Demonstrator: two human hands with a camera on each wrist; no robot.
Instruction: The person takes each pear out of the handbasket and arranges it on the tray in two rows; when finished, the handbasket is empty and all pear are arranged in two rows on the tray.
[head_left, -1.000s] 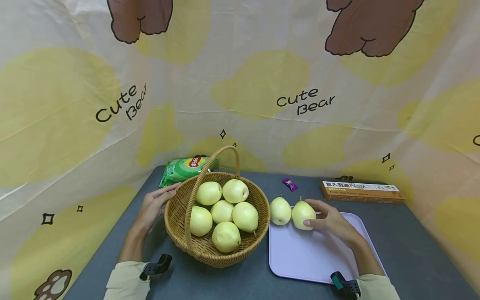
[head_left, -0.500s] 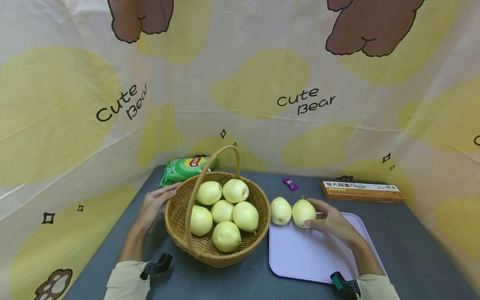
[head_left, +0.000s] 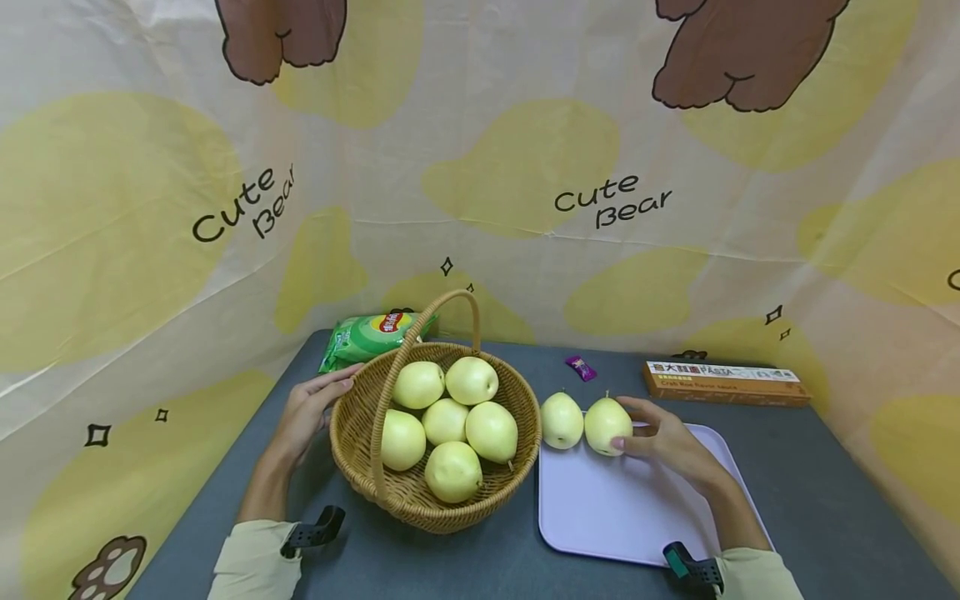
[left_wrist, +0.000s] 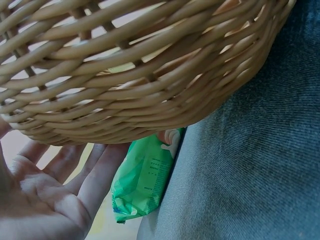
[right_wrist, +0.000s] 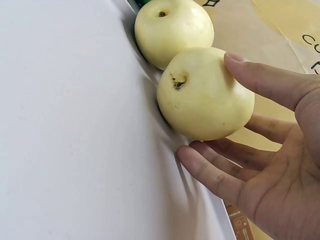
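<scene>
Fingers (right_wrist: 210,172) and thumb (right_wrist: 265,78) of the right hand (head_left: 663,437) pinch a pear (head_left: 606,427)

Nearest us, pale sleeves (head_left: 255,562) run off the bottom edge, cut short, and the right one blots out the near corner of the lilac tray (head_left: 615,508). Beside it stands the wicker basket (head_left: 435,518), six pears (head_left: 453,472) in view; anything beneath them is hidden. And look at the left hand (head_left: 303,412): fingers stretched against the basket's left side, not wrapped round it, probably to steady it, with the tips lost behind the weave.

Across to the tray's far left corner, and there's the pinched pear! Thumb on the near side, forefinger behind, a two-sided hold that seems chosen to leave the stalk free. Lower fingers lie under it, contact unclear. Is it resting on the tray? Can't tell. Just beside it, toward the basket, sits a second pear (head_left: 562,422); whether the two touch is hard to call.

Further back, a green snack bag (head_left: 367,340) half hides behind the basket; then a purple sweet (head_left: 581,368) and a pasta box (head_left: 726,385), set back perhaps to leave the hands room, its smallest print unreadable. Behind everything, a cloth backdrop (head_left: 510,167), its bears cropped at the top.
</scene>
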